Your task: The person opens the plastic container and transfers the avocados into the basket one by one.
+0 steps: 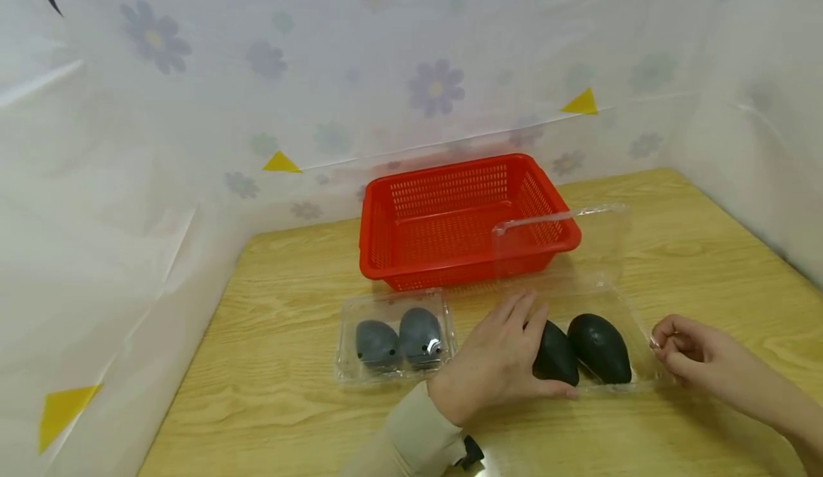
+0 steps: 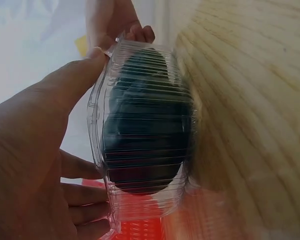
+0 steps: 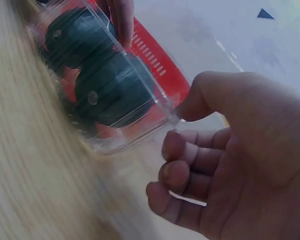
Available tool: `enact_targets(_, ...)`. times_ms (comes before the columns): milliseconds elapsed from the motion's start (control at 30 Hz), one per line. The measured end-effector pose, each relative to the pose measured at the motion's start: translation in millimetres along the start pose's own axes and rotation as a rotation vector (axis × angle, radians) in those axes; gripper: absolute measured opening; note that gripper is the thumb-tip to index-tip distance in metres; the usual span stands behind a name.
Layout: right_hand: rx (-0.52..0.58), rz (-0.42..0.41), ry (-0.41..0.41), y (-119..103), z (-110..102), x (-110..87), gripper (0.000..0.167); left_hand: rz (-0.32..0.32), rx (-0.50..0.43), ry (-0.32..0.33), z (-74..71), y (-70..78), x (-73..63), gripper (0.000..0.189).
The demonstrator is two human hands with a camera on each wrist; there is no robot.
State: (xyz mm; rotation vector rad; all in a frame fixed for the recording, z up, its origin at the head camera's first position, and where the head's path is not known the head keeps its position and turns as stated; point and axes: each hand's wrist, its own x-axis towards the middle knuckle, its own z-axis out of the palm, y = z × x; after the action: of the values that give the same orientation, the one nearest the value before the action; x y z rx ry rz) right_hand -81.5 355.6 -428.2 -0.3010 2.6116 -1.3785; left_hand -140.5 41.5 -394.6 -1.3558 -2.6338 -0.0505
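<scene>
A clear plastic clamshell box (image 1: pixel 636 320) stands on the table with its lid (image 1: pixel 566 248) raised at the far side. Two dark, avocado-shaped pieces (image 1: pixel 598 348) lie side by side in it. Across the box's left end rests my left hand (image 1: pixel 498 359), fingers mostly straight on the rim and thumb along the front edge, partly covering one piece. At the right end, my right hand (image 1: pixel 704 355) pinches the rim between thumb and index finger; its other fingers (image 3: pixel 175 175) are curled loosely.
Left of my left hand is a second clear box (image 1: pixel 343 352), its lid down over two similar pieces that look greyer. Behind both boxes stands a red slotted basket (image 1: pixel 450 277). Flower-printed sheeting (image 1: pixel 347 84) with yellow triangles hangs around the wooden table (image 1: pixel 257 363).
</scene>
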Motion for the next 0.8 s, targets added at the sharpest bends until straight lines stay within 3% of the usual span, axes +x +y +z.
enact_targets(133,-0.146,0.033,-0.011,-8,1,0.2,0.008,0.006,-0.009,-0.005,0.1,-0.2,-0.3,0.103)
enact_targets(267,-0.348,-0.025,0.084,-17,1,0.3,0.003,0.011,0.016,0.01,-2.4,-1.5,-0.9,0.102)
enact_targets(333,-0.433,-0.051,0.086,-22,1,0.9,0.005,0.005,0.025,0.003,-5.0,-2.1,-2.3,0.103)
enact_targets(467,-0.526,-0.014,0.038,-39,1,2.8,0.004,-0.009,0.015,-0.021,-9.5,-2.7,-6.8,0.103)
enact_targets(567,-0.573,-0.002,0.089,-54,3,7.0,0.011,-0.015,0.012,-0.005,-10.1,-3.1,-8.5,0.102)
enact_targets(667,-0.577,-0.088,0.179,-66,8,13.1,0.014,-0.019,0.022,0.026,-9.3,-3.6,-8.5,0.101)
enact_targets(800,-0.559,-0.228,0.225,-76,21,21.7,0.018,-0.035,0.011,0.01,-6.8,-3.3,-8.6,0.105)
